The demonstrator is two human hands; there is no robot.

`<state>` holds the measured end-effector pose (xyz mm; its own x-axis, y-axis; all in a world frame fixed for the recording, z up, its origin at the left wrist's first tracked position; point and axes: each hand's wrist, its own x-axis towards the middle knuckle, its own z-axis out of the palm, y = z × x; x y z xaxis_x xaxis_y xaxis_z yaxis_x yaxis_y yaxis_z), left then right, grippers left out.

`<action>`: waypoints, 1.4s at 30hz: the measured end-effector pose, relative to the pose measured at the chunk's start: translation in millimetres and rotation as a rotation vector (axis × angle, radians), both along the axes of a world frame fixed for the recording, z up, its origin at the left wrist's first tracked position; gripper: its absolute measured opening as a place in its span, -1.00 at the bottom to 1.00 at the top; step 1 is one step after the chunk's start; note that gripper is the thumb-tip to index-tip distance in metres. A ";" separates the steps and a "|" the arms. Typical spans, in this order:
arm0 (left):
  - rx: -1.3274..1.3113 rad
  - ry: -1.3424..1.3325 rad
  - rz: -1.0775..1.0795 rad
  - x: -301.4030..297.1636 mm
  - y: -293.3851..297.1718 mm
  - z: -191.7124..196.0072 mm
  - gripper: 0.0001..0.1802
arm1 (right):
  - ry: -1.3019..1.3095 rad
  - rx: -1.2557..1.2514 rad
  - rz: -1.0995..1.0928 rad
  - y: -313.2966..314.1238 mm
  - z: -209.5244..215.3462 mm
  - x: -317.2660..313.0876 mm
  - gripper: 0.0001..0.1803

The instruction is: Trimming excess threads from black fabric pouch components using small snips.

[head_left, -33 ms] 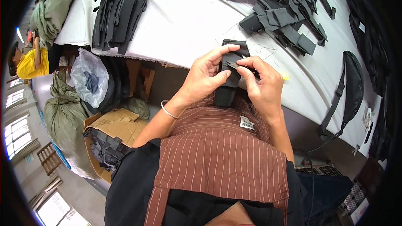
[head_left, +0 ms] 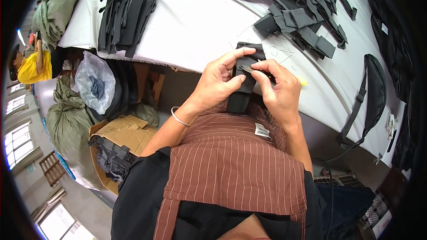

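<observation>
Both my hands hold a black fabric piece (head_left: 240,100) over the white table's (head_left: 191,26) near edge, above my brown striped apron (head_left: 235,164). My left hand (head_left: 218,83), with a thin bangle on the wrist, grips the piece's left side, thumb on top. My right hand (head_left: 279,92) pinches the upper end, where a thin dark item lies under its thumb; it is too small to tell what it is. The piece's lower end hangs down against the apron.
A stack of black pieces (head_left: 126,15) lies on the table's left, a pile of folded black straps (head_left: 302,15) at the far right, a black waist bag (head_left: 374,84) to the right. Below the table stand a cardboard box (head_left: 122,135), a plastic bag (head_left: 95,84), green sacks (head_left: 71,129). A person in yellow (head_left: 29,66) sits far left.
</observation>
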<state>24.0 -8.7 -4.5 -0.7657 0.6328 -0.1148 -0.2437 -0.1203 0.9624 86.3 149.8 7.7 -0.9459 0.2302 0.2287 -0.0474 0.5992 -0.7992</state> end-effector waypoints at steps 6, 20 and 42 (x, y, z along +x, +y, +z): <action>0.015 -0.048 0.003 0.8 -0.6 -2.8 -0.46 | 0.000 0.049 0.034 4.3 -0.9 0.1 -0.89; 0.001 -0.209 0.096 -3.1 -6.5 -5.8 -0.55 | -0.161 -0.309 -0.081 17.6 -19.7 18.4 -0.88; -0.015 -0.186 0.005 -1.0 -2.3 2.7 -0.31 | -0.056 -0.278 -0.146 6.0 -0.9 1.9 -0.81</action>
